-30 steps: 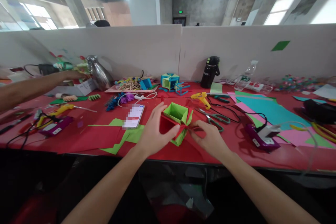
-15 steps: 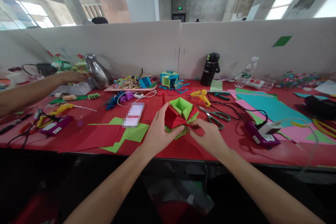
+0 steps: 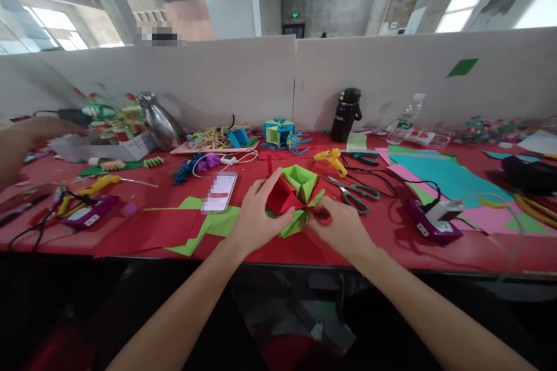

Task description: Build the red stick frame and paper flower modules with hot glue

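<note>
A folded paper model (image 3: 300,179) in lime green and red is held between my hands above the near part of the red table. My left hand (image 3: 260,208) grips its left side, fingers behind the red part and thumb across the front. At its right, my right hand (image 3: 342,223) pinches the red and green folds near the middle; the fingertips are partly hidden by paper. Scissors (image 3: 357,192) with grey-green handles lie just right of the model, with a yellow glue gun (image 3: 331,160) behind them.
Left of my hands lie a phone (image 3: 220,192) and red paper sheets (image 3: 163,229) over green ones. Purple power strips (image 3: 433,221) with cables sit at both sides. A black bottle (image 3: 347,115) stands by the partition. Another person's arm (image 3: 30,142) reaches in from the left.
My right hand has closed in on the model's centre, and the model has turned slightly in my hands. The other person's arm has drawn back to the left.
</note>
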`<action>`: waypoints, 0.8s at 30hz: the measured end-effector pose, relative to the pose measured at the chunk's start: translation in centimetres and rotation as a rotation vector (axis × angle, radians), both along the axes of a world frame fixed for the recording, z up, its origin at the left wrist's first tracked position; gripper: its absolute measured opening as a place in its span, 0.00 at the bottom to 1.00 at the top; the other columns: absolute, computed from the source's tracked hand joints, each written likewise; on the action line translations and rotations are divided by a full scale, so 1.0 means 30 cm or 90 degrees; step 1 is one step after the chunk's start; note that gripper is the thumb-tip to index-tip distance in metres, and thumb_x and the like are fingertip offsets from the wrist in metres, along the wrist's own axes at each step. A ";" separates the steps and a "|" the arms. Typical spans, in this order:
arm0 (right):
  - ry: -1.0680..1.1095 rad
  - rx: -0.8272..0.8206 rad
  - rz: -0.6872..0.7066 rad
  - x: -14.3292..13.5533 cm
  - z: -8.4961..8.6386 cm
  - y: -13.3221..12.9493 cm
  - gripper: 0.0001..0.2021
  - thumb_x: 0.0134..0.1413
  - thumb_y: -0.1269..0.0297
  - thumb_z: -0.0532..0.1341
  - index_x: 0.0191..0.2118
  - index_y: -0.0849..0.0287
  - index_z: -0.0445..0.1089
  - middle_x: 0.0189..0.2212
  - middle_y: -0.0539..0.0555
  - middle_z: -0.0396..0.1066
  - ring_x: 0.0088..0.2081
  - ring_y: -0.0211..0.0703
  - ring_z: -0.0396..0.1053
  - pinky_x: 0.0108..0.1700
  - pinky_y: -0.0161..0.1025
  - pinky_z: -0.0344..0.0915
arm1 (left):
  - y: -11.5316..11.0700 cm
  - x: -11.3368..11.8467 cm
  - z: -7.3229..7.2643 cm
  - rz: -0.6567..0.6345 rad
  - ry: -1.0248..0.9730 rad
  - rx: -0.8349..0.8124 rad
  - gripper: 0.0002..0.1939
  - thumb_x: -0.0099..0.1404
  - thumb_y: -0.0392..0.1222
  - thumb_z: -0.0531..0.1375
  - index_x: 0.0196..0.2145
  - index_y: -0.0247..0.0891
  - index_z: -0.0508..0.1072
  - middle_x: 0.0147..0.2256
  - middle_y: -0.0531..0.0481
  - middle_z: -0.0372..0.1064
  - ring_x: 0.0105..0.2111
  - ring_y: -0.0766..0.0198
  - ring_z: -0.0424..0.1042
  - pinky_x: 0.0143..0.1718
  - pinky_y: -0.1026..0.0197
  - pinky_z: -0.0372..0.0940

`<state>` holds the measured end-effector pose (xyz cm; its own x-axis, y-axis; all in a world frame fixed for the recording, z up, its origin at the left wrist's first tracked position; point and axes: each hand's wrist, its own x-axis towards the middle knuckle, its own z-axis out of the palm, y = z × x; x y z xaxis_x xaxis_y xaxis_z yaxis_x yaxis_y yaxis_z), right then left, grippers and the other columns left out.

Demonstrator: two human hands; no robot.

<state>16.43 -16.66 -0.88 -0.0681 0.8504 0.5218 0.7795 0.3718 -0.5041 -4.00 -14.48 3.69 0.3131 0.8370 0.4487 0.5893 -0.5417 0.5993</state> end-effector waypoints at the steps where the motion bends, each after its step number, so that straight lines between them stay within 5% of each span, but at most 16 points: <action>1: 0.002 0.001 0.002 0.000 0.002 -0.001 0.04 0.51 0.65 0.61 0.29 0.56 0.65 0.24 0.50 0.72 0.27 0.43 0.70 0.31 0.36 0.61 | -0.001 0.000 0.001 0.001 0.005 0.002 0.39 0.60 0.42 0.65 0.66 0.48 0.56 0.53 0.44 0.66 0.54 0.52 0.66 0.56 0.49 0.62; 24: 0.050 0.033 0.054 -0.013 0.013 -0.014 0.05 0.52 0.66 0.61 0.28 0.55 0.63 0.25 0.50 0.73 0.29 0.42 0.72 0.33 0.36 0.66 | -0.003 -0.008 -0.014 0.037 0.088 0.075 0.39 0.61 0.45 0.63 0.67 0.46 0.52 0.54 0.42 0.61 0.55 0.49 0.62 0.58 0.45 0.59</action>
